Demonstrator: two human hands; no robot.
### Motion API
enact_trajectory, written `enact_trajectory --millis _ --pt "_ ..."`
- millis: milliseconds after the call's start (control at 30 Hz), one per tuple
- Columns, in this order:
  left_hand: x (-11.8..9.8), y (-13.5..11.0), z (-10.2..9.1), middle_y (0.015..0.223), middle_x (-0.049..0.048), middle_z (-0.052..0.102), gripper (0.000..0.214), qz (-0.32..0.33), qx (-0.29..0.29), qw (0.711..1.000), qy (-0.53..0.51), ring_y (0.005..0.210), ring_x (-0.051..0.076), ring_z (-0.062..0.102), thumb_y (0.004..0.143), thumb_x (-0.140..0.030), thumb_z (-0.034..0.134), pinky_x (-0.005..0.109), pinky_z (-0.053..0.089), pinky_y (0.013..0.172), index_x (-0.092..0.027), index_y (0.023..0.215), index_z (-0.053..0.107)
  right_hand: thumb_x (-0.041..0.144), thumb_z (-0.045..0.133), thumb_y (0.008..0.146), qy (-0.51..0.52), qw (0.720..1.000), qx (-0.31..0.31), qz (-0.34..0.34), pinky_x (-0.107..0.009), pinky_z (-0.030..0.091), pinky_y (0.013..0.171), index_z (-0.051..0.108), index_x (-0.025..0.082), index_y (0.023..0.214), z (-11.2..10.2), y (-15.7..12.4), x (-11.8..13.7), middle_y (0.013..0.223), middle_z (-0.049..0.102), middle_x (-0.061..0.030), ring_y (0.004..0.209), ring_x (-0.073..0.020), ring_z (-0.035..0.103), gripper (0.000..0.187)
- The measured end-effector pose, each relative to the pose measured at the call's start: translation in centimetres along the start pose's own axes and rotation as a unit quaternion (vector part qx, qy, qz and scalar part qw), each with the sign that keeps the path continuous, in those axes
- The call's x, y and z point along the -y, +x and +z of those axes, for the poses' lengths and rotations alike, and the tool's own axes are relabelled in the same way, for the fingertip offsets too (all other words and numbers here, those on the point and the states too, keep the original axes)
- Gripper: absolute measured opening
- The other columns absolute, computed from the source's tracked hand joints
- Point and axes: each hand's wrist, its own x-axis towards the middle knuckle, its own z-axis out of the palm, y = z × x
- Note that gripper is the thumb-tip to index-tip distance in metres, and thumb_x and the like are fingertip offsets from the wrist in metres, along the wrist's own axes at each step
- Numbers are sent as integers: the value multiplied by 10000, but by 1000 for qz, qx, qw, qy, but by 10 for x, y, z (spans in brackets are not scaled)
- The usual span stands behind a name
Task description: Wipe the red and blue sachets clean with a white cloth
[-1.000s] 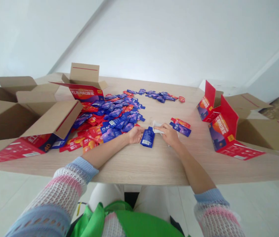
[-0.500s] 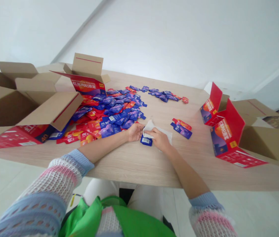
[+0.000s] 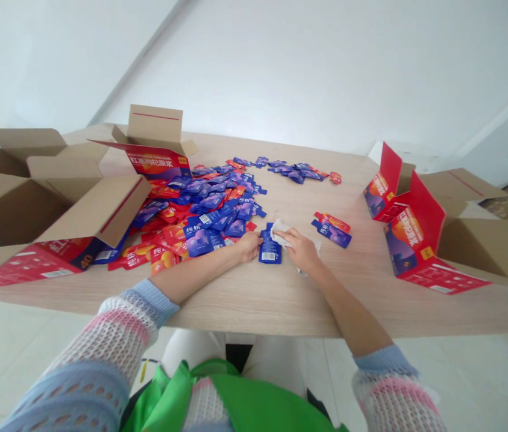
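A dark blue pouch (image 3: 270, 254) lies flat on the table, its barcode side up and its barcode at the near end. The fingers of my left hand (image 3: 249, 246) pinch it by the left edge. My right hand (image 3: 299, 247) is closed on a white cloth (image 3: 281, 227), which touches the pouch's upper right part and trails onto the table under the hand. Left of my left hand spreads a large heap of blue and red pouches (image 3: 211, 201). Right of the cloth, a blue pouch (image 3: 334, 234) overlaps a red pouch (image 3: 339, 222).
Large open cartons (image 3: 74, 210) stand at the left, with a smaller red carton (image 3: 157, 163) behind the heap. Two red open cartons (image 3: 409, 231) stand at the right. A small group of pouches (image 3: 297, 172) lies toward the back, near the wall.
The cloth and my right hand have shifted up and right on the pouch, uncovering more of it. My left fingers now hold its left edge. The view has tilted slightly.
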Motion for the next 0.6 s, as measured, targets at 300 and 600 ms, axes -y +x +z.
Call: enact_trajectory --millis 300,600 --pt "4 1 -3 648 43 657 296 24 17 999 13 561 130 622 735 101 433 213 493 549 -85 836 641 79 384 874 -65 981 148 -110 -225 400 735 454 313 1378 -2 -8 29 1062 573 -58 879 -169 571 560" --pt "-1 5 -7 596 34 625 114 -14 10 1000 -3 542 136 594 793 -74 504 227 488 539 -123 746 595 130 453 857 50 957 230 -169 -204 411 715 673 230 1104 -1 -6 30 941 641 -47 799 -147 572 346"
